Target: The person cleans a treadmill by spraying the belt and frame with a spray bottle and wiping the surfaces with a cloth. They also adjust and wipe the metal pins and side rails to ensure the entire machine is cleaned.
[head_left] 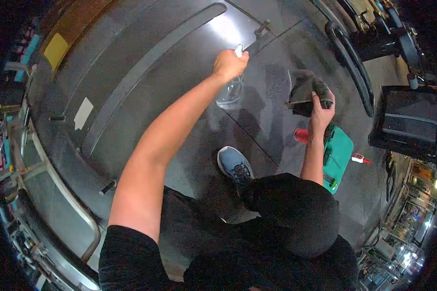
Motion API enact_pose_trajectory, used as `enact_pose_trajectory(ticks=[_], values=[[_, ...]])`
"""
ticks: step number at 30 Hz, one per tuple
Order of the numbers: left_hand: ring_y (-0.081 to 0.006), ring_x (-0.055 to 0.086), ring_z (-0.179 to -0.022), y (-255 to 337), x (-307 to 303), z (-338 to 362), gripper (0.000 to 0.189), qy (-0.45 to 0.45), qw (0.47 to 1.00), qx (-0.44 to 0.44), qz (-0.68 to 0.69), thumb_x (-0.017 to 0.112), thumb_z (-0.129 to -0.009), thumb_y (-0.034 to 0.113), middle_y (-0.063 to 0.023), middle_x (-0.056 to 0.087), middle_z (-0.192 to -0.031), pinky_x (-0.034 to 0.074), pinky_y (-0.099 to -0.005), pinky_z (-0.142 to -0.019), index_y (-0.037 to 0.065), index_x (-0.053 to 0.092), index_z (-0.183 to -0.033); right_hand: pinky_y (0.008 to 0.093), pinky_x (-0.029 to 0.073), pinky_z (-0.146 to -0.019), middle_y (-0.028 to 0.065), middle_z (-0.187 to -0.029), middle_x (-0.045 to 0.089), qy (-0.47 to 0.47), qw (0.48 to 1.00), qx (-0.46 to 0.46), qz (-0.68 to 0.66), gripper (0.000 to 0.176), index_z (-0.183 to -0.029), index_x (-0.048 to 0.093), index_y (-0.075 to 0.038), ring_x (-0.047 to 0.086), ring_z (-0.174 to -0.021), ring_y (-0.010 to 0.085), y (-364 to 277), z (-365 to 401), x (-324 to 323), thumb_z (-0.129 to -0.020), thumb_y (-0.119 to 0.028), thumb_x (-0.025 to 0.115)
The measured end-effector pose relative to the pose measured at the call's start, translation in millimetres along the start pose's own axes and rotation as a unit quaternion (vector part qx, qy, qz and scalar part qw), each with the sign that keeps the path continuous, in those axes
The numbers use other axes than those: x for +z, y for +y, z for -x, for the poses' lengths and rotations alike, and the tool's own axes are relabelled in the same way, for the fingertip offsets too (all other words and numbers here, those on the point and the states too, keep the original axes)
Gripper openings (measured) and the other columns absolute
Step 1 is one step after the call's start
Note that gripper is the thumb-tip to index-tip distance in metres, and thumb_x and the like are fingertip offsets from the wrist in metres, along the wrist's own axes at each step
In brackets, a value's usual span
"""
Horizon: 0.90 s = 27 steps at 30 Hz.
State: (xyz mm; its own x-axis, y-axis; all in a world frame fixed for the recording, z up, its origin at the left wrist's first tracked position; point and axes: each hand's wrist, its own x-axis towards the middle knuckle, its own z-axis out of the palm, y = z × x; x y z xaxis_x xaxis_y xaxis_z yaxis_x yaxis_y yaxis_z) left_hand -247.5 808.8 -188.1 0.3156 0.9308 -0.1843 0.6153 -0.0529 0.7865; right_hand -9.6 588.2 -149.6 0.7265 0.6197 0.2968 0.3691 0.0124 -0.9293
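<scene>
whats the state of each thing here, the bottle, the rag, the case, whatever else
clear plastic spray bottle: upright, gripped at its head by the left hand
dark grey cloth: bunched up, held in the right hand
teal plastic case: lying flat, lid looks shut
small white bottle with a red tip: lying on its side beside the case

I hold my left arm stretched straight ahead, bare to the shoulder, left hand (pixel 229 64) clenched tight, knuckles up. My right forearm rises nearer the body, right hand (pixel 322 112) closed, fingers curled in a grip.
</scene>
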Motion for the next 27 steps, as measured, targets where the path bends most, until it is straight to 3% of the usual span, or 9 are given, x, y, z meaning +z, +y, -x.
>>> enact_pose_trajectory(ticks=[9,14,17,18,19,21,23,24,27], values=[[-0.0415,0.073,-0.086,-28.6,-87.2,68.2,0.053,0.001,0.997,0.076,0.022,0.067,-0.090,0.052,-0.0247,0.073,-0.086,0.055,-0.0482,-0.078,0.001,0.075,-0.100,0.0328,0.050,-0.100,0.0102,-0.124,0.068,-0.016,0.999,-0.024,-0.044,0.044,-0.133,0.061,-0.001,0.065,-0.114,0.0204,-28.0,-0.7,45.7,-0.092,-0.004,0.077],[-0.0317,0.070,-0.074,-107.7,-150.4,165.2,0.039,0.162,0.969,0.009,0.188,0.075,-0.092,0.040,-0.0156,0.070,-0.082,0.053,-0.0415,-0.068,0.001,0.070,-0.093,0.0334,0.051,-0.098,0.0108,-0.126,0.066,-0.160,0.973,0.092,-0.140,0.042,-0.130,0.061,0.000,0.064,-0.115,0.0210,-45.4,27.4,110.7,-0.091,-0.005,0.077],[-0.0311,0.066,-0.070,-171.2,-170.6,245.4,0.028,0.288,0.951,0.042,0.105,0.078,-0.092,0.028,-0.0127,0.066,-0.079,0.052,-0.0404,-0.066,0.002,0.069,-0.092,0.0350,0.050,-0.097,0.0084,-0.126,0.065,-0.229,0.921,0.207,-0.236,0.040,-0.126,0.062,0.000,0.062,-0.116,0.0207,-60.4,55.0,157.6,-0.090,-0.009,0.078],[-0.0154,0.066,-0.070,-182.3,-174.8,274.5,0.021,0.329,0.943,0.041,0.012,0.074,-0.097,0.025,-0.0060,0.067,-0.078,0.052,-0.0316,-0.067,0.004,0.070,-0.099,0.0354,0.049,-0.098,0.0083,-0.125,0.066,-0.248,0.915,0.216,-0.233,0.040,-0.125,0.062,0.000,0.062,-0.117,0.0206,-67.2,63.6,173.4,-0.090,-0.010,0.079],[-0.0154,0.066,-0.070,-191.1,-177.3,303.0,0.021,0.347,0.938,0.026,0.005,0.074,-0.097,0.025,-0.0060,0.067,-0.078,0.052,-0.0316,-0.067,0.004,0.070,-0.099,0.0358,0.048,-0.100,0.0081,-0.124,0.066,-0.267,0.908,0.222,-0.235,0.040,-0.123,0.062,0.000,0.061,-0.118,0.0205,-74.0,71.5,192.5,-0.089,-0.012,0.079],[-0.0187,0.067,-0.075,-212.1,-169.8,358.7,0.019,0.423,0.906,0.007,0.018,0.074,-0.096,0.022,-0.0086,0.068,-0.084,0.052,-0.0336,-0.071,0.004,0.069,-0.099,0.0368,0.046,-0.103,0.0090,-0.123,0.067,-0.332,0.903,0.175,-0.209,0.037,-0.120,0.062,-0.004,0.059,-0.122,0.0216,-63.9,87.9,235.6,-0.089,-0.013,0.079],[-0.0199,0.068,-0.079,-232.5,-158.1,406.4,0.017,0.504,0.861,-0.067,0.018,0.073,-0.095,0.021,-0.0089,0.068,-0.087,0.053,-0.0348,-0.073,0.004,0.069,-0.099,0.0388,0.048,-0.101,0.0169,-0.127,0.064,-0.353,0.914,-0.198,0.024,0.035,-0.113,0.059,-0.004,0.062,-0.118,0.0289,-76.6,106.4,279.9,-0.085,-0.010,0.080],[-0.0209,0.068,-0.078,-247.5,-150.7,425.8,0.020,0.530,0.841,-0.101,0.037,0.072,-0.096,0.024,-0.0091,0.068,-0.085,0.053,-0.0347,-0.073,0.004,0.069,-0.099,0.0388,0.048,-0.101,0.0169,-0.127,0.064,-0.361,0.909,-0.207,0.017,0.035,-0.113,0.059,-0.004,0.062,-0.118,0.0289,-82.5,113.2,302.4,-0.085,-0.010,0.080],[-0.0249,0.068,-0.085,-255.5,-146.8,477.8,0.020,0.582,0.793,-0.179,0.025,0.072,-0.094,0.017,-0.0124,0.068,-0.095,0.054,-0.0357,-0.077,0.002,0.066,-0.107,0.0440,0.049,-0.104,0.0245,-0.140,0.054,-0.382,0.796,-0.460,0.095,0.042,-0.115,0.056,-0.005,0.058,-0.126,0.0410,-102.7,130.5,354.2,-0.081,-0.009,0.080]])
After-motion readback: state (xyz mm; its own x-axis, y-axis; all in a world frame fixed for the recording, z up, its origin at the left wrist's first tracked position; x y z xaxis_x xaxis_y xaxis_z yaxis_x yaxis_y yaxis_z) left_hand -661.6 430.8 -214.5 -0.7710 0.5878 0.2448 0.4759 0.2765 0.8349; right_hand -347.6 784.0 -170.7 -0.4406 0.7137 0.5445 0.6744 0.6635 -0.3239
